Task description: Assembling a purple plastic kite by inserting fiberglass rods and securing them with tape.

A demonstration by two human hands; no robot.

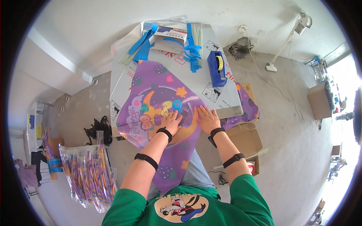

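A purple printed kite sail [154,81], diamond-shaped, lies over the front of the table, and its lower corner hangs toward my lap. My left hand [172,122] rests flat on its middle with the fingers stretched, just below a small blue flower shape [177,105]. Near the sail's right corner, my right hand [208,119] presses down flat, fingers extended and pointing away from me. Neither hand grips anything. The blue tape dispenser [217,69] with a yellow roll stands beyond my right hand.
On the table [230,100], blue strips [143,43], thin pale sticks [197,35] and an open box [169,39] lie at the back. More purple sheets [247,101] are at the right. Plastic-wrapped colourful bundles [88,171] hang low left. A cardboard box [243,141] sits right, and a stick vacuum [288,39] leans behind.
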